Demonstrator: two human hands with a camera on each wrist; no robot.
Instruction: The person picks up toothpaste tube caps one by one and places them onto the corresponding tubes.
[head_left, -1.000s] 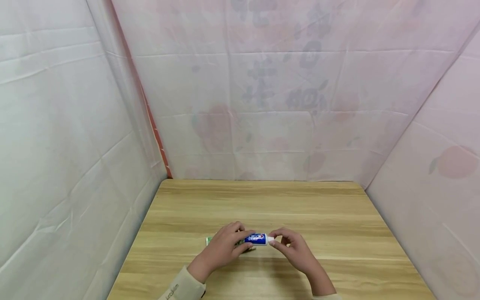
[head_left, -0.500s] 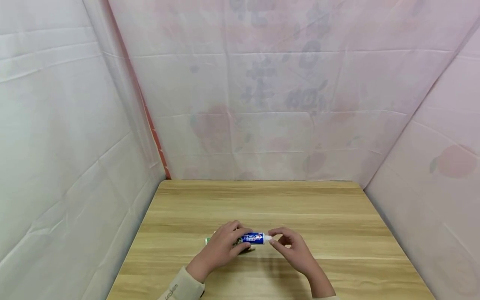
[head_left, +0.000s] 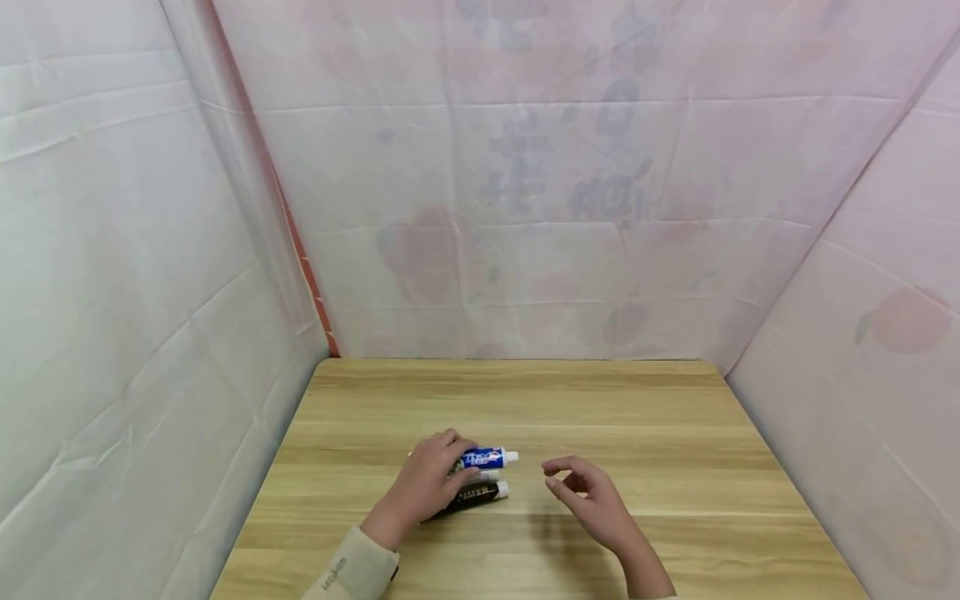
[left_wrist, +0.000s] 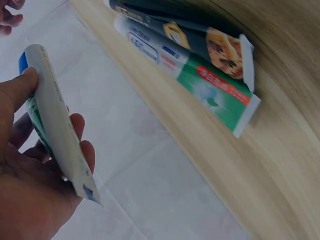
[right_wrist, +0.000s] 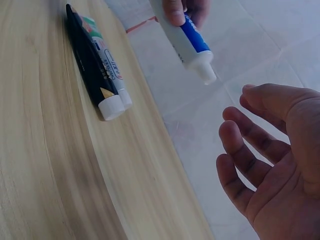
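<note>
My left hand (head_left: 426, 482) grips a blue and white toothpaste tube (head_left: 483, 457) by its body, thumb on one side and fingers on the other. The tube's white cap end (right_wrist: 206, 72) points toward my right hand (head_left: 596, 508), which is apart from it with fingers loosely bent and nothing between them. Below the held tube, two more toothpaste tubes lie side by side on the table. One is a black tube (left_wrist: 190, 40) with a white cap; the other is a white and green tube (left_wrist: 215, 95), partly hidden by my left hand in the head view.
The wood-grain table (head_left: 637, 417) has a rounded far edge. Pale printed cloth walls (head_left: 540, 275) stand behind it and on both sides. A red strip (head_left: 300, 250) runs down the far left corner.
My right fingers, earlier at the tube's cap, are now apart from it. My left hand has carried the tube left and slightly farther away, uncovering the black tube and the white cap beside it.
</note>
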